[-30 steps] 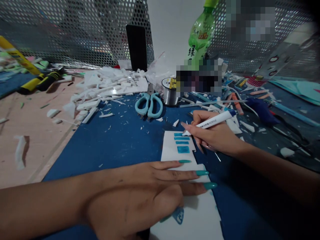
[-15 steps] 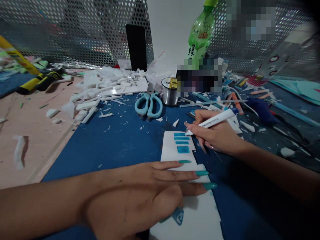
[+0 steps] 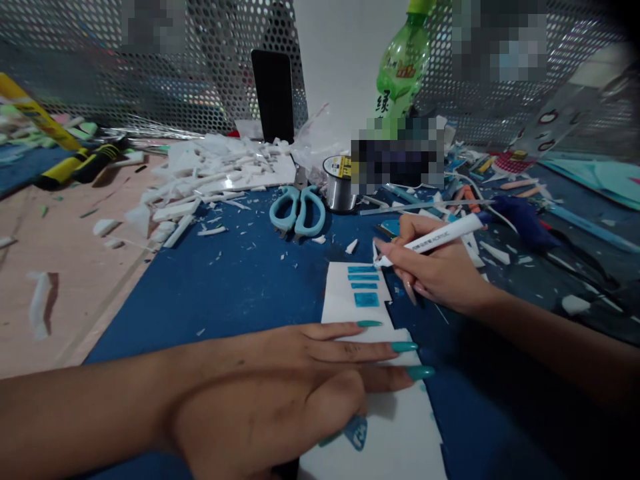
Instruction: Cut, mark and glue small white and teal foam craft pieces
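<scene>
White card [image 3: 395, 433] lies flat on the blue mat [image 3: 225, 280], right in front of you, its lower end running out of view, its right edge stepped with notches. Up near its far end, three thin blue bars [image 3: 364, 277] and one chunkier blue block [image 3: 367, 300] sit in a neat stack. Your left hand [image 3: 280, 400] is spread palm-down over the middle of the card, three fingers stretched straight across, teal nails pointing to the right edge, gripping nothing, just resting there. And now your right hand [image 3: 435, 270]: thumb and fingers closed snugly round a white marker [image 3: 430, 240], slanted, blue end up and off to the right, tip down by the right end of the topmost bar! Whether that tip actually touches the card, this view can't tell you. Beyond the card, to the left, light-blue scissors [image 3: 301, 217] lie with handles towards you, a silvery spool [image 3: 341, 192] just beside them. Farther back, white scraps [image 3: 210, 160] heap up, a black phone [image 3: 274, 97] stands upright behind them, and a green bottle [image 3: 403, 73] rises to its right
</scene>
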`<action>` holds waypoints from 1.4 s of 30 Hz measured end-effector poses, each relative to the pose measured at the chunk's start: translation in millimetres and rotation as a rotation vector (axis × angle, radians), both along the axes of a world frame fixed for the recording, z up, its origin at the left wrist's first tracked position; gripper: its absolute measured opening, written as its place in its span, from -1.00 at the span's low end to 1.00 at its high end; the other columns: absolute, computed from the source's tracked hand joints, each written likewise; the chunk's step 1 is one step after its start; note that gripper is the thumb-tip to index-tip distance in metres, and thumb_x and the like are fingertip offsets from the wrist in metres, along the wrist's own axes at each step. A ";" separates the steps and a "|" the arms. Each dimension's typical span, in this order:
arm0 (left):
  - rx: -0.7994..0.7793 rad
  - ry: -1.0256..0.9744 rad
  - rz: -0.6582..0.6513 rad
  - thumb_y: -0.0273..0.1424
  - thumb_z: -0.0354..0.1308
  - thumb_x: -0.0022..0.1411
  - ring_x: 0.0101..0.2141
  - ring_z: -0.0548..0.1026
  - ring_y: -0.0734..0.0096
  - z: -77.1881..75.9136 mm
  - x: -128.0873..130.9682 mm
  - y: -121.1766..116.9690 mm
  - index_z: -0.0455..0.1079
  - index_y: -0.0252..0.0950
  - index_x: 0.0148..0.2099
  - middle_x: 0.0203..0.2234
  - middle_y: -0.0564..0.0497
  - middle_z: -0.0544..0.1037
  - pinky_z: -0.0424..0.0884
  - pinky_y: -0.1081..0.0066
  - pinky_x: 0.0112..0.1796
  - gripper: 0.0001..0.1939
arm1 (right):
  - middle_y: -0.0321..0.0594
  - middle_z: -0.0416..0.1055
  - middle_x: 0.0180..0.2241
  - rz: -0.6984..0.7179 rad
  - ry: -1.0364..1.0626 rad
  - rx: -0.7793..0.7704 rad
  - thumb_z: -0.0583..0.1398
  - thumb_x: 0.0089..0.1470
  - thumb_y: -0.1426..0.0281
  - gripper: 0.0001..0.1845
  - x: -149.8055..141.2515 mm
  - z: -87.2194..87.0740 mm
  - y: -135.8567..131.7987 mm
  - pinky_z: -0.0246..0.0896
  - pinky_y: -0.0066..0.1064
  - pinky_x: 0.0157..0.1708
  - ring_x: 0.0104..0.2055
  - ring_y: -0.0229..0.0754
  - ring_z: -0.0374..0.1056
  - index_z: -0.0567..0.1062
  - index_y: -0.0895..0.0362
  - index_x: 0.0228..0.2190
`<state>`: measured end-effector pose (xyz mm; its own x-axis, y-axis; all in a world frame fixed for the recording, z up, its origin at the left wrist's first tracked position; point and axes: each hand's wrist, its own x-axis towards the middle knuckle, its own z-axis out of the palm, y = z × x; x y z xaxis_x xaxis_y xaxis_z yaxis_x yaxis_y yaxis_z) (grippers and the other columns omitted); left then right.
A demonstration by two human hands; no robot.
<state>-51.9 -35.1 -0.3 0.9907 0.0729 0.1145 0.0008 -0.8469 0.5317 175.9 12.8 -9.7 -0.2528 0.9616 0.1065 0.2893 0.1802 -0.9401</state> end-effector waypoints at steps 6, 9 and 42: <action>0.014 0.018 -0.026 -0.18 0.00 0.22 0.25 -0.18 0.32 1.2 1.2 0.5 -0.10 -0.50 0.21 0.23 -0.15 0.03 -0.21 0.35 0.23 -0.33 | -0.48 0.24 -0.79 0.080 0.093 -0.090 0.20 0.02 0.28 -0.67 -11.0 3.3 -4.4 -0.14 -0.63 -0.91 -0.86 -0.45 0.02 0.17 0.09 -0.59; 0.000 0.020 0.021 -0.19 -0.02 0.23 0.25 -0.15 0.30 2.1 2.0 -0.6 -0.11 -0.52 0.23 0.22 -0.16 0.07 -0.17 0.35 0.22 -0.32 | -0.47 0.24 -0.79 0.142 0.075 -0.102 0.20 0.03 0.32 -0.68 -15.9 5.0 -5.4 -0.12 -0.68 -0.90 -0.84 -0.47 0.06 0.18 0.11 -0.61; 0.039 0.038 0.000 -0.19 0.02 0.19 0.26 -0.21 0.38 5.4 2.7 0.7 -0.01 -0.56 0.19 0.23 -0.13 0.05 -0.25 0.40 0.23 -0.33 | -0.48 0.17 -0.80 0.160 -0.055 -0.071 0.23 -0.02 0.29 -0.62 -14.8 8.1 -2.7 -0.09 -0.62 -0.82 -0.80 -0.44 0.06 0.14 0.11 -0.64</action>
